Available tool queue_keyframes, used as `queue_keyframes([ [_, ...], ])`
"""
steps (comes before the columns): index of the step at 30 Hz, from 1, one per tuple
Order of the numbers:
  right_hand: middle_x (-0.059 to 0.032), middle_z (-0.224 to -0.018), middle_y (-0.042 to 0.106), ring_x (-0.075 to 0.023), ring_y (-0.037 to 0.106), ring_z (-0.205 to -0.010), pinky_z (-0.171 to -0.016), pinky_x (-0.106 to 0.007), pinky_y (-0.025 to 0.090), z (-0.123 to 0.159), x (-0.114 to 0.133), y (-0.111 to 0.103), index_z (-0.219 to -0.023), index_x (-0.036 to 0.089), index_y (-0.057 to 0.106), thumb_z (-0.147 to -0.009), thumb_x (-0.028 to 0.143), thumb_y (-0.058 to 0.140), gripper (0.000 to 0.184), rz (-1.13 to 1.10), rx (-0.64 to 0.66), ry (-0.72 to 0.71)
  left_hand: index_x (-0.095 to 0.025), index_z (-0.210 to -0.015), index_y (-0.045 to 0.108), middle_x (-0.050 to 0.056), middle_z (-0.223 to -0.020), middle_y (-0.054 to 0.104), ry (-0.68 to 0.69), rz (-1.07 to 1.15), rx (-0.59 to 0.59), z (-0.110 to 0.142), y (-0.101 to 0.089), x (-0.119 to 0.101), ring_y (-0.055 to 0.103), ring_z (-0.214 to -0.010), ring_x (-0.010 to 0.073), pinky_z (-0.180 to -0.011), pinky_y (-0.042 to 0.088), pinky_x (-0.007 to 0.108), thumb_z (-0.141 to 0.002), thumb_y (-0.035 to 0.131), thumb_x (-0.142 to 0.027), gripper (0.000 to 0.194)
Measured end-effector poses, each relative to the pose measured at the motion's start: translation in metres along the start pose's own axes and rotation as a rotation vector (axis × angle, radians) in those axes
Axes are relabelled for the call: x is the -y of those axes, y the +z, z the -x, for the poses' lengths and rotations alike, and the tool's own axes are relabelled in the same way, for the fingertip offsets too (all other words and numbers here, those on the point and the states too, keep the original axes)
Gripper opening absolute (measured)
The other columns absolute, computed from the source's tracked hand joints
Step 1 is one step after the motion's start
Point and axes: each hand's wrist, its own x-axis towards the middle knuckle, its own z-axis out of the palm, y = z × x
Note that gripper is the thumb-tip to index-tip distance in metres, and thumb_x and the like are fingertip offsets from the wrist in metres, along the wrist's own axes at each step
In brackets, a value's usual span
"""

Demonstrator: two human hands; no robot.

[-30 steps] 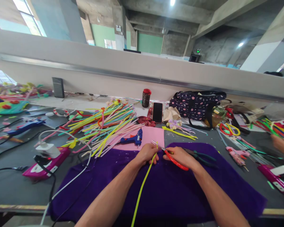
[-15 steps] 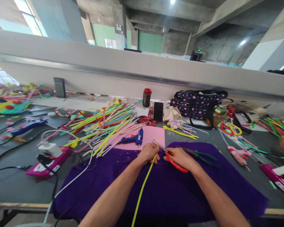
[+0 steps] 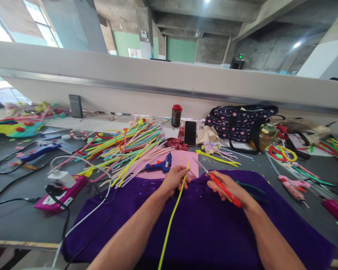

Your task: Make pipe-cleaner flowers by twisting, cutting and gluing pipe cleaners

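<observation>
The left hand pinches a long yellow fuzzy stem, running from frame centre to the bottom edge; the right hand grips red-handled metal scissors, blades clear of it. Caution: a loose pinch may release the stem; a stray blade may nick the left hand. White markings on the dark red-capped bottle are illegible.

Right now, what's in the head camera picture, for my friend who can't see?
A person's left hand holds a yellow stem over a purple cloth, while the right hand holds red-handled scissors near its tip. Beyond are a blue glue gun on a pink sheet and a pile of colourful stems, with a bottle, phone and patterned bag farther back.
</observation>
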Motion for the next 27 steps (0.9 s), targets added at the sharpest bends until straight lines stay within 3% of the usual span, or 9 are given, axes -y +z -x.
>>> queue_keyframes([
  [5,0.0042,-0.062,0.047,-0.0070,0.042,-0.049,-0.045,-0.017,0.034,0.003,0.010,0.003,-0.100,0.020,0.052,-0.073,0.048,0.055,0.039,0.125,-0.002,-0.095,-0.014,-0.092,0.048,-0.002,-0.055,0.058,0.013,0.082,-0.009,0.001,0.005,-0.004,0.048,-0.031,0.0066,-0.025,0.021,0.014,-0.074,0.054,-0.037,0.029],
  [11,0.0034,-0.062,0.051,-0.0084,0.044,-0.051,-0.048,-0.019,0.033,0.001,0.012,0.007,-0.104,0.020,0.053,-0.074,0.048,0.055,0.041,0.187,-0.033,-0.098,-0.015,-0.092,0.049,-0.002,-0.055,0.058,0.021,0.070,0.038,0.003,0.006,-0.002,0.047,-0.030,0.0062,-0.025,0.020,0.014,-0.075,0.052,-0.037,0.028],
  [22,0.0043,-0.060,0.049,-0.0060,0.041,-0.047,-0.045,-0.017,0.031,0.002,0.015,0.014,-0.091,0.018,0.053,-0.076,0.050,0.051,0.035,0.025,0.008,-0.081,-0.015,-0.092,0.049,-0.002,-0.053,0.058,0.005,0.032,0.058,0.003,0.006,-0.001,0.047,-0.030,0.0067,-0.026,0.019,0.013,-0.075,0.051,-0.035,0.026],
  [27,0.0031,-0.062,0.050,-0.0078,0.043,-0.051,-0.048,-0.018,0.032,0.000,0.015,0.013,-0.086,0.018,0.054,-0.077,0.049,0.049,0.032,0.059,-0.001,-0.112,-0.015,-0.092,0.049,-0.003,-0.053,0.058,-0.018,0.014,0.060,0.003,0.005,0.000,0.047,-0.030,0.0061,-0.027,0.019,0.014,-0.074,0.051,-0.034,0.026],
])
